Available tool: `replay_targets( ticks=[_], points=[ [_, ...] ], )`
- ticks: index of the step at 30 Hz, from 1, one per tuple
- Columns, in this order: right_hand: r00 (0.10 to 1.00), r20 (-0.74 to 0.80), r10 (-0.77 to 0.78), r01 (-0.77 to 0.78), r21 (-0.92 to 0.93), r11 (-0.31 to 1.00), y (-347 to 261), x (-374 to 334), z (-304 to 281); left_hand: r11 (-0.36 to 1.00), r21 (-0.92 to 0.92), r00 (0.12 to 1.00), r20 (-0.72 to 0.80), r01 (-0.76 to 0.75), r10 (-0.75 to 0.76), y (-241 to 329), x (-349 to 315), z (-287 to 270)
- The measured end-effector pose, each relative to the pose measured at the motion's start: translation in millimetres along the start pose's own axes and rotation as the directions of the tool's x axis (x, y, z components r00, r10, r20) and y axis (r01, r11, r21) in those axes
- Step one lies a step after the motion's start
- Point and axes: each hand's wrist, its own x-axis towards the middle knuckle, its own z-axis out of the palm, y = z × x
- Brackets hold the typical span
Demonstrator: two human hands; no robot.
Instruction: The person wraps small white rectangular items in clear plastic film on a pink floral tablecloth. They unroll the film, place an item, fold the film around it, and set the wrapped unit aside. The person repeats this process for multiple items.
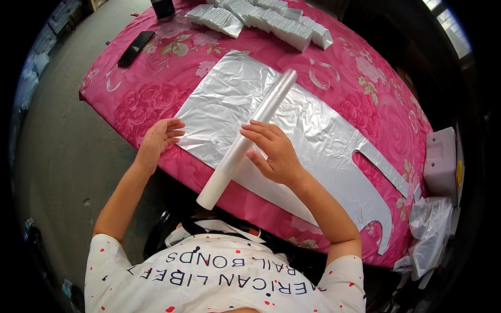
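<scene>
A silvery-white plastic bag with two handle straps lies flat and wrinkled across the table. Slantwise on top of it rests a long whitish roll of plastic film, its near end reaching past the table's front edge. My right hand lies over the middle of the roll, fingers spread and touching it rather than wrapped round it. At the bag's left edge is my left hand, fingers stretched out and nothing held; whether the fingertips touch the bag I cannot tell.
A pink flowered cloth covers the table. Toward the back are a black phone, a dark cup and rows of folded white packets. A thin white strip lies beyond the roll. At right stand a pale box and clear plastic bags.
</scene>
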Motion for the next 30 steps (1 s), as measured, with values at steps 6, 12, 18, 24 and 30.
replay_targets(
  ticks=[6, 12, 18, 24, 30],
  points=[
    [0.977, 0.203, -0.059, 0.117, -0.289, 0.950, 31.7, 62.8, 59.5, 0.945, 0.302, 0.984, -0.089, -0.121, 0.155, -21.0, -55.1, -10.9],
    [0.971, 0.079, 0.226, -0.200, -0.254, 0.946, 7.8, 142.3, 117.8, 0.212, 0.971, 0.872, -0.011, -0.107, 0.490, -15.8, -54.6, 29.2],
    [0.756, -0.510, 0.410, -0.403, 0.131, 0.906, 11.8, 127.1, 145.6, 0.663, 0.748, 0.983, -0.141, 0.031, 0.114, -0.2, -44.8, 25.4],
    [0.688, 0.168, 0.706, -0.076, 0.984, -0.161, 3.6, 90.8, 76.3, 0.914, -0.196, 0.902, 0.327, 0.356, -0.281, -10.4, -54.6, 56.7],
    [0.760, 0.042, 0.648, 0.131, 0.967, -0.217, -9.1, 50.1, 7.8, 0.473, -0.464, 0.553, 0.831, 0.749, -0.060, -25.1, -51.1, 96.7]
  ],
)
